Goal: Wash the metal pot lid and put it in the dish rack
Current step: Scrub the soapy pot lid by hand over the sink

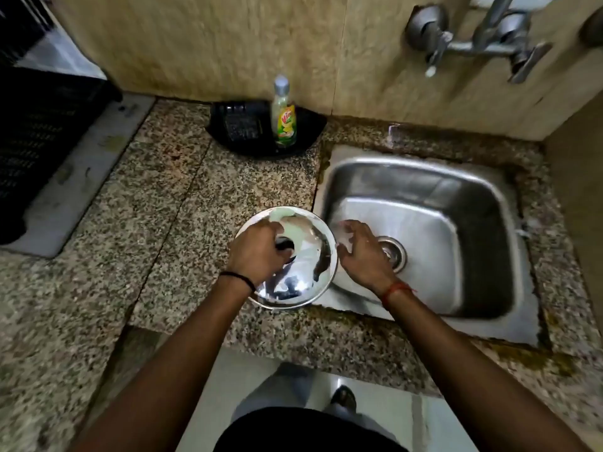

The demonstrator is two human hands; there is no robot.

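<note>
Lid [295, 272] sits at the desk [169, 197] edge beside the sink [421, 177], the left hand [257, 252] grasping its knob; the right hand [360, 252] hovers over the basin, loosely curled, holding nothing I can make out. Washing looks barely begun: tap [483, 44] dry, soap [285, 120] untouched; rinsing and the rack [36, 135] remain.

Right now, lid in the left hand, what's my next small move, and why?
Probably shift the lid right, over the sink. The left hand holds its knob above the counter, the right hand is free, and no water runs.
</note>
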